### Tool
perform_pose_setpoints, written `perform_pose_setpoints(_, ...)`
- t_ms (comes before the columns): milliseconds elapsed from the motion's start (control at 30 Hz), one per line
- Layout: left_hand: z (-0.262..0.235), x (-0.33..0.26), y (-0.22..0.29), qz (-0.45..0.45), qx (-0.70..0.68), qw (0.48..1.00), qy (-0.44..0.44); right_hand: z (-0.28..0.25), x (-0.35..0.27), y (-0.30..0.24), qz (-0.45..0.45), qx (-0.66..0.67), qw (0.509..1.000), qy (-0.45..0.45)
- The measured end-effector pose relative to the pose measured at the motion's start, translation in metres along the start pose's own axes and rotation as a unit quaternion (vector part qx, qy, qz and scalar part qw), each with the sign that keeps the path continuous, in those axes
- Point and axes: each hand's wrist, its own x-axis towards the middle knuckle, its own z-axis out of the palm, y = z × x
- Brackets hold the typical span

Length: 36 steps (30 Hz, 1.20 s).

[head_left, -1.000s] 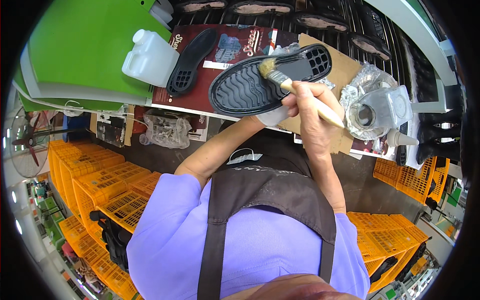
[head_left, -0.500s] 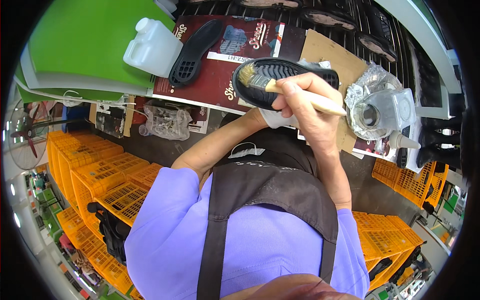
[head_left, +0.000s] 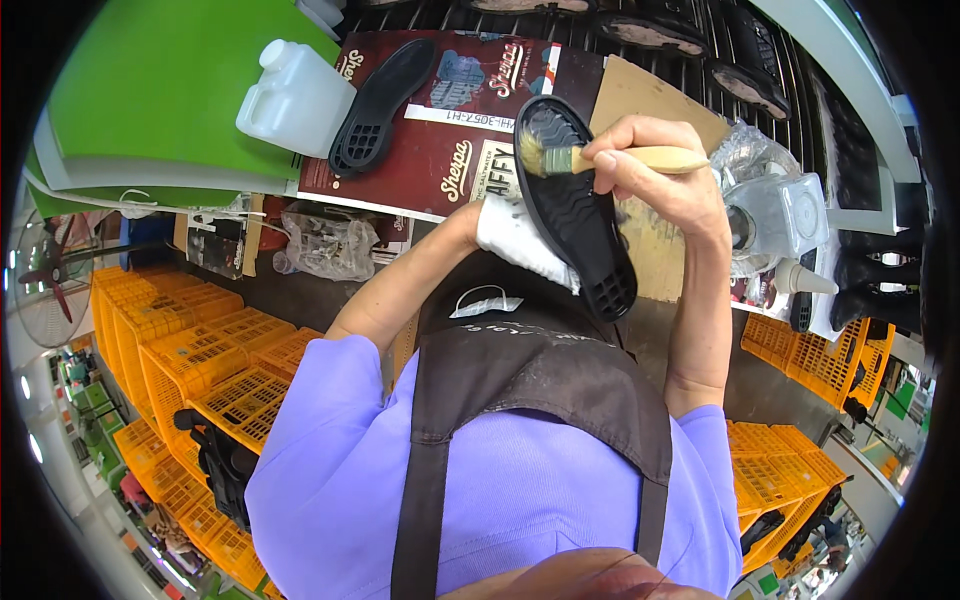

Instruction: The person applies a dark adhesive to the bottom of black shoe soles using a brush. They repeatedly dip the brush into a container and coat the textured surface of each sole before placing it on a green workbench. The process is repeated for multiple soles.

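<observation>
My left hand, in a white glove, holds a black shoe sole from its left side; some of its fingers are hidden behind the sole. The sole is tilted, its inner face turned up toward me. Between the fingers of my bare right hand is a paintbrush with a pale wooden handle. Its bristles touch the upper part of the sole's inner face. A second black sole lies on dark red cardboard to the left, beside a white plastic jug.
At the right stand a clear plastic container with crumpled wrap around it and a white nozzle bottle. Shoes sit on a roller rack at the back. Yellow crates are stacked on both sides, and a fan stands far left.
The sole has swung from lying nearly crosswise to a steep slant, its lower end now nearer me. The brush and my right hand have shifted right, and more of my gloved left hand shows.
</observation>
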Motion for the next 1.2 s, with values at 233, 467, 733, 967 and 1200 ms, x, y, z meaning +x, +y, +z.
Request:
perform_pose_setpoints(233,0.003,-0.021,-0.001,-0.093,-0.458,0.85,0.244,-0.03,-0.027,0.012,0.01,0.024,0.999,0.039)
perform_pose_setpoints(467,0.002,-0.024,-0.007,0.007,-0.612,0.768,0.187,0.004,-0.018,0.045,-0.205,-0.271,0.927,0.157)
perform_pose_setpoints(733,-0.004,-0.02,-0.006,-0.05,-0.583,0.759,0.285,0.036,-0.038,0.031,-0.232,-0.114,0.965,-0.052)
perform_pose_setpoints(967,0.008,-0.03,-0.003,-0.039,-0.646,0.743,0.17,-0.013,-0.014,0.063,-0.169,-0.248,0.937,0.179)
perform_pose_setpoints(1200,0.003,-0.029,-0.015,-0.086,-0.504,0.821,0.255,0.022,-0.032,0.054,-0.03,-0.08,0.985,0.153)
